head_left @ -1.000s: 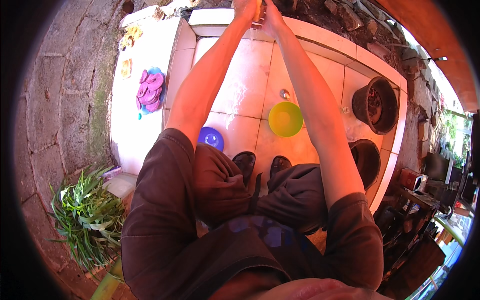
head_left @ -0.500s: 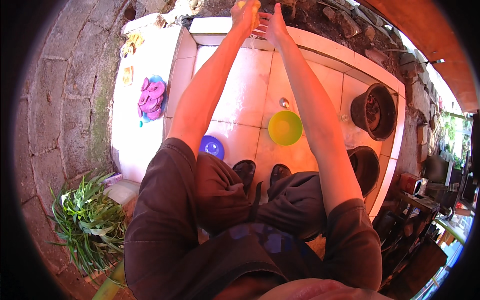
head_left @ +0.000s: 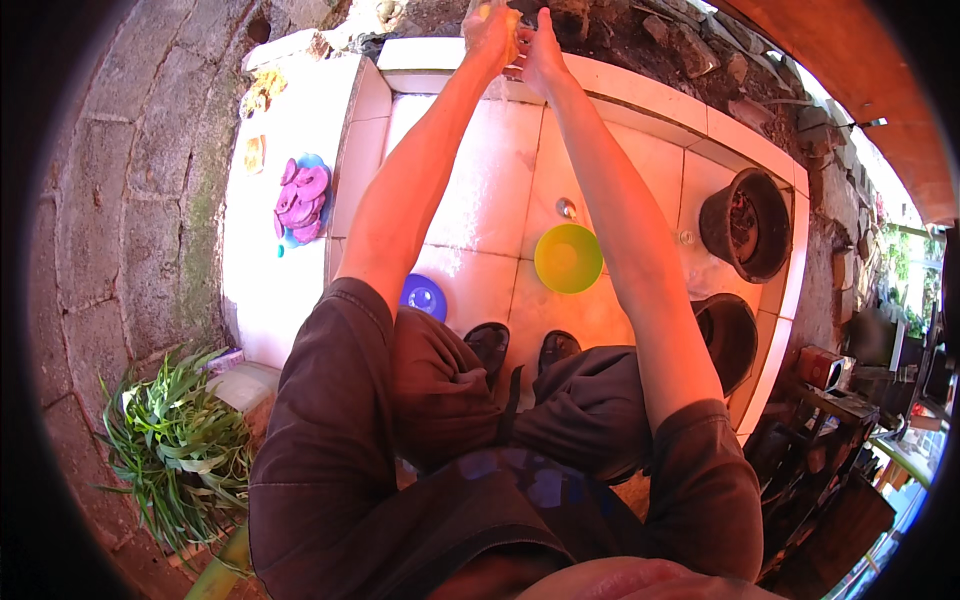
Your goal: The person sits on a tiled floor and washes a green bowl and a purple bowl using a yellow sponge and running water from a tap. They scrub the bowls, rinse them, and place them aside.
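Both my arms reach far forward, with my hands close together above the far rim of a tiled basin. My left hand [head_left: 489, 38] is closed around a yellow-orange lump [head_left: 512, 30], mostly covered by the fingers; its kind is not clear. Beside it my right hand [head_left: 543, 58] is open, fingers stretched toward the left hand and thumb up. Water seems to drip below the hands onto the white tiles [head_left: 490, 150]. Nearer to me on the floor stand a yellow-green bowl [head_left: 568, 259] and a blue bowl [head_left: 424, 297], partly hidden by my left arm and knee.
On the white ledge at left lie purple slices [head_left: 302, 200] on a blue plate [head_left: 315, 160] and an orange-yellow heap [head_left: 263, 92]. Two dark buckets, one far [head_left: 745, 225] and one near [head_left: 728, 340], stand at right. Leafy green stalks [head_left: 180, 445] lie lower left.
My hands stay together at the far rim, with the right hand shifted slightly down and left. The yellow-orange lump remains in my left hand.
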Tool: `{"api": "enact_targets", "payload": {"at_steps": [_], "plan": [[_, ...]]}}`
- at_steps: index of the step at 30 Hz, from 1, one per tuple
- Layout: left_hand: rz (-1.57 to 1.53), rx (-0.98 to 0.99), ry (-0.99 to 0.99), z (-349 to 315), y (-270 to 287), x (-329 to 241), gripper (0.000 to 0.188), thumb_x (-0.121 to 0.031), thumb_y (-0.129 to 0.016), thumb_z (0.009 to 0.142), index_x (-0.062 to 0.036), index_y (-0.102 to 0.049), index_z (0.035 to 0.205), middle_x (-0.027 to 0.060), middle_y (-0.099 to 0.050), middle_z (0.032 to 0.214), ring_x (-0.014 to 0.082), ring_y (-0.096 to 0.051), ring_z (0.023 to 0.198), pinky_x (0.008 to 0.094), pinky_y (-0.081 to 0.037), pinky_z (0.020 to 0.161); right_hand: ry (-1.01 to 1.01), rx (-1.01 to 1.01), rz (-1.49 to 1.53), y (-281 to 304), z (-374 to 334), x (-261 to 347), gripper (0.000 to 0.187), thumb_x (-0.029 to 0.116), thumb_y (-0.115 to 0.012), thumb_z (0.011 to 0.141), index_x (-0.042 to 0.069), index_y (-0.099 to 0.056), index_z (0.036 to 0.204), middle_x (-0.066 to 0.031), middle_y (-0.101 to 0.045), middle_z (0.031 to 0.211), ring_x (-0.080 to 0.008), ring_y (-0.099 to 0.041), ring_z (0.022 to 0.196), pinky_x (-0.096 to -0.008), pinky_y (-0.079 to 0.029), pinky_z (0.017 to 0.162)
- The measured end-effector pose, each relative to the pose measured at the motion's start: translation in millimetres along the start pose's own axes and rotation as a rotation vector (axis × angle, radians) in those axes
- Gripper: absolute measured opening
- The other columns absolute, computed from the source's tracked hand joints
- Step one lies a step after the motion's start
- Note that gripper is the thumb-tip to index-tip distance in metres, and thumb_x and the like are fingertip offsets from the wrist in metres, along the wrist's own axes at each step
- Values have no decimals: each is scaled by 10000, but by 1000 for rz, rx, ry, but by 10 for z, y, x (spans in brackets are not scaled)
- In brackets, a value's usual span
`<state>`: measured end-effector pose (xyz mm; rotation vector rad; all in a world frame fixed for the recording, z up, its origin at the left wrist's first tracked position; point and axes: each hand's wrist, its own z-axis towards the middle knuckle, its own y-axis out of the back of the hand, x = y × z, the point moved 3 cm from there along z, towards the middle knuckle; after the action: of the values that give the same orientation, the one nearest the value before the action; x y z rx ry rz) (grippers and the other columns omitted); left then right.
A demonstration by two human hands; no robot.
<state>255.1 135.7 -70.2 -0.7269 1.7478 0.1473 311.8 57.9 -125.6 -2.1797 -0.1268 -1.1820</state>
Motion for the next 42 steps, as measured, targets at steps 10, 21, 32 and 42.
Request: {"api": "enact_targets", "payload": {"at_steps": [10, 21, 32, 42], "plan": [[-173, -65, -157, 292, 45, 168, 551, -641, -441, 1002, -128, -638, 1037, 111, -690, 887, 300, -672, 723, 484, -542, 580, 106, 76, -78, -180, -86, 167, 743, 787, -476, 929, 133, -668, 1224, -74, -678, 1083, -235, -649, 986, -441, -545, 803], [-287, 111, -127, 7, -38, 47, 664, -503, -191, 1122, 14, -500, 1402, 137, -580, 1375, 249, -568, 1243, 368, -411, 1118, 629, -177, -397, -252, -476, 456, 251, 162, -681, 942, 73, -696, 1177, -69, -704, 1125, -169, -658, 1047, -305, -516, 918], [-199, -42, -94, -114, -4, 30, 599, -522, -263, 1113, -58, -549, 1361, 102, -629, 1302, 223, -611, 1210, 368, -527, 988, 661, -145, -431, -314, -466, 439, 393, 306, -766, 872, 4, -691, 1112, -118, -731, 1042, -202, -697, 940, -344, -543, 854], [-390, -61, -52, -21, 44, -75, 689, -642, -248, 1050, -107, -541, 1371, 158, -532, 1435, 315, -550, 1270, 510, -435, 1070, 732, -262, -445, -332, -322, 382, 540, 241, -870, 691, -1, -649, 1120, -143, -726, 1028, -239, -704, 938, -360, -556, 862]]}}
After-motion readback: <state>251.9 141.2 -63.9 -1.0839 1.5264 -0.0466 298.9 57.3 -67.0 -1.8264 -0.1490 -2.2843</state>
